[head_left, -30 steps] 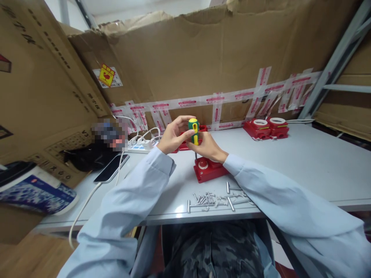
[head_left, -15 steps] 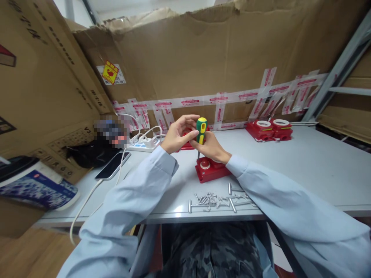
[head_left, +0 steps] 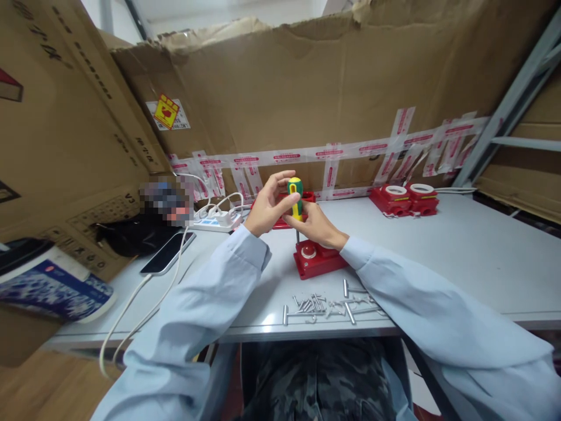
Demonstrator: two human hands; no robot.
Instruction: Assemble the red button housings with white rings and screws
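A green and yellow screwdriver point(head_left: 295, 194) stands upright with its shaft down on a red box point(head_left: 316, 259) that has a round white button on top. My left hand point(head_left: 268, 206) pinches the handle with thumb and fingertips. My right hand point(head_left: 316, 225) wraps the lower part of the handle from the right, just above the red box. A scatter of silver screws point(head_left: 328, 304) lies on the table in front of the box.
Grey table point(head_left: 460, 245) walled by taped cardboard point(head_left: 307, 99). Two red boxes with white rings point(head_left: 405, 197) at the back right, another red part point(head_left: 280, 215) behind my hands. A phone point(head_left: 167, 254), white cable, power strip point(head_left: 217, 221) and black item at the left. Metal shelf frame on the right.
The screwdriver and both hands stay on the red box; the handle shifted slightly left and the left fingers moved round it. The view shifted slightly.
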